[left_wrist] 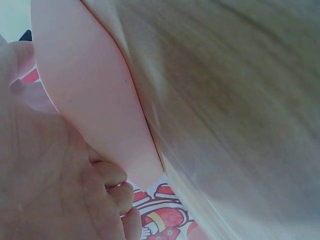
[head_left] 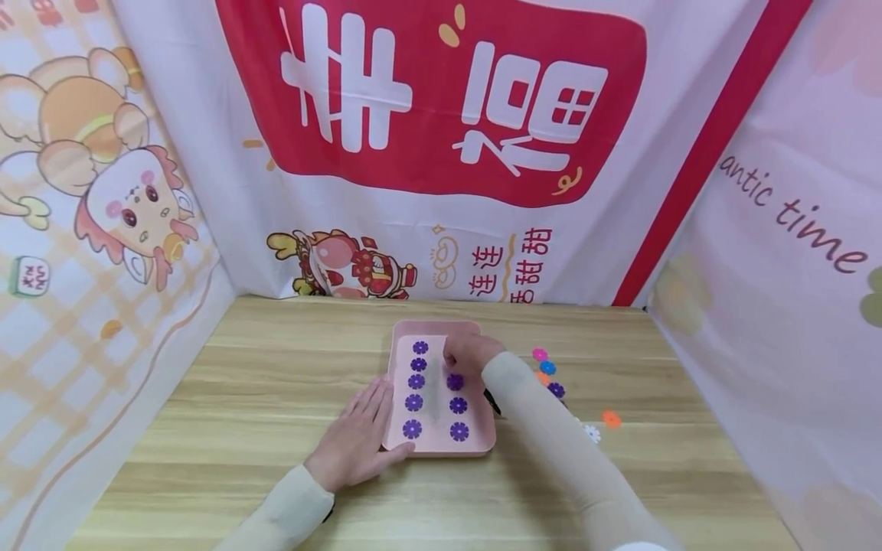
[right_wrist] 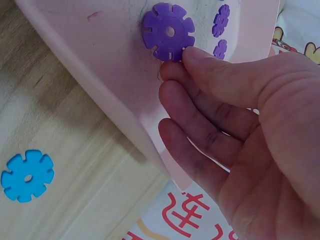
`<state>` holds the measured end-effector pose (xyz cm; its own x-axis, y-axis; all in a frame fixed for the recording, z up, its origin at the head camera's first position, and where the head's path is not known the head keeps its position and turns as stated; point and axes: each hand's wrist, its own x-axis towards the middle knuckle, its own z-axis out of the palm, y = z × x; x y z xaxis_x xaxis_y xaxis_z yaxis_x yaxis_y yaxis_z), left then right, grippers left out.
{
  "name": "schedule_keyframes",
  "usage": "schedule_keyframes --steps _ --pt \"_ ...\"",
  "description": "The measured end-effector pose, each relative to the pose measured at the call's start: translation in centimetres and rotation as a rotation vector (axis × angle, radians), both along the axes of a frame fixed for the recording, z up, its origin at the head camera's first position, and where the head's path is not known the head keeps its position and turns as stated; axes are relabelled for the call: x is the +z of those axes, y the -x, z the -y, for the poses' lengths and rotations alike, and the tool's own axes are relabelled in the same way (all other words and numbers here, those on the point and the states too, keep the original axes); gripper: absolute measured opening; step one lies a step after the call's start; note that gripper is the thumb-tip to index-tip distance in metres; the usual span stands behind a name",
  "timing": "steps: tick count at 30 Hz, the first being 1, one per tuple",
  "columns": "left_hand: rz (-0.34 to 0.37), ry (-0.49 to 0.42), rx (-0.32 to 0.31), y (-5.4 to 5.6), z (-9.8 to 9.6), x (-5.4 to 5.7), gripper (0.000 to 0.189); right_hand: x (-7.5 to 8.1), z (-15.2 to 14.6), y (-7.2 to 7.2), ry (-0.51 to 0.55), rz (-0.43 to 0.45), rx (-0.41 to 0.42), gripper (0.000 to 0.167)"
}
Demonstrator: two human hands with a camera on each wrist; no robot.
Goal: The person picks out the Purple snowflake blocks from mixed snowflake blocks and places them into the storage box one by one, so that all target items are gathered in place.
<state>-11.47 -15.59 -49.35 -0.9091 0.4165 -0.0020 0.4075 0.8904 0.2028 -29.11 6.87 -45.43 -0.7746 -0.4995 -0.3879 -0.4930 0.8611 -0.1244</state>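
A pink tray (head_left: 438, 450) lies on the table, with purple snowflake discs (head_left: 413, 402) set out in two columns inside it. My left hand (head_left: 360, 440) rests against the tray's left side, its fingers straight along the rim and the thumb over the near corner. In the left wrist view, the palm and fingers lie beside the tray's outer wall (left_wrist: 90, 75). Over the right column, towards the far end, my right hand (head_left: 472, 353) pinches a purple snowflake disc (right_wrist: 159, 32) at its edge between thumb and index finger. Its other fingers are loosely bent.
Right of the tray lie several loose snowflake discs, among them a pink one (head_left: 540, 354), a blue one (head_left: 547, 367), an orange one (head_left: 611, 418) and a white one (head_left: 592, 434). Printed cloth (head_left: 441, 222) hangs behind the wooden table (head_left: 276, 383) and along both sides.
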Motion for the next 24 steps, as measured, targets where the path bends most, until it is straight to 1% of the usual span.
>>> schedule_keyframes --steps 8,10,13,16,20,24 --pt "0.002 0.009 0.003 0.1 -0.1 -0.2 0.1 0.1 0.0 -0.3 0.016 0.046 -0.09 0.028" --pt "0.004 0.008 0.003 0.1 0.0 -0.1 0.1 0.3 0.0 -0.4 0.015 0.039 -0.078 0.028" --pt "0.008 0.007 0.008 0.1 -0.1 -0.1 0.1 0.8 -0.4 -0.6 0.009 0.001 -0.027 0.028" --pt "0.012 0.007 0.009 0.1 -0.2 -0.1 0.1 1.5 -1.3 -0.7 0.056 -0.023 0.012 0.023" --pt "0.017 -0.003 0.002 0.1 -0.2 -0.1 0.1 3.0 -3.5 -0.8 0.11 -0.011 0.03 0.01" --pt "0.01 -0.006 0.0 0.0 -0.3 0.0 0.1 4.7 -6.5 -1.1 0.106 -0.012 0.067 0.005"
